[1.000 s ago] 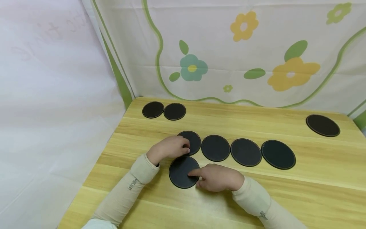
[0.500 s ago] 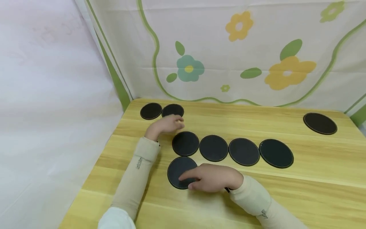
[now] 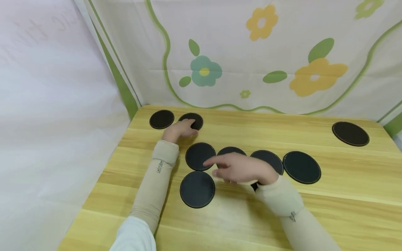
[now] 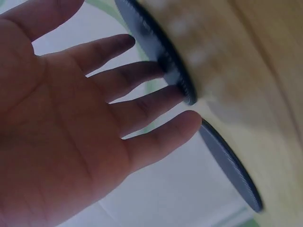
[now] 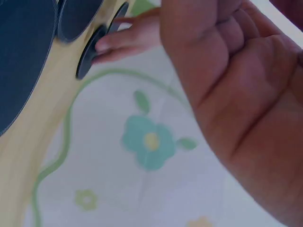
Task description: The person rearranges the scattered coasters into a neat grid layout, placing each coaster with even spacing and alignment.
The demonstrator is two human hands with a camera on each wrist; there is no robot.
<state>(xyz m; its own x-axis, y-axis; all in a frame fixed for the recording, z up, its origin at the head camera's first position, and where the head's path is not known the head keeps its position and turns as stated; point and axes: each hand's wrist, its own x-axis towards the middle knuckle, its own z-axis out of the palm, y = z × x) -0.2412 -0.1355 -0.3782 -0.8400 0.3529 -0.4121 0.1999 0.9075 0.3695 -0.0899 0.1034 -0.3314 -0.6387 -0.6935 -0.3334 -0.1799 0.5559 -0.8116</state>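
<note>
My left hand reaches to the back left, its fingers touching a black round coaster. In the left wrist view the fingers of that hand are stretched out, some tips against the coaster's edge. My right hand hovers over a row of similar coasters, index finger extended, holding nothing. It partly hides the row's second coaster and third coaster. Its index fingertip overlaps the leftmost coaster in view. A front coaster lies flat just below that one.
At the far left corner of the wooden table lies another coaster. The row ends with a coaster on the right, and one more coaster lies at the back right. A flowered cloth hangs behind the table.
My left hand has moved from the row to the back-left coaster, which now stands slightly apart from its neighbour. My right hand has left the front coaster and risen over the row.
</note>
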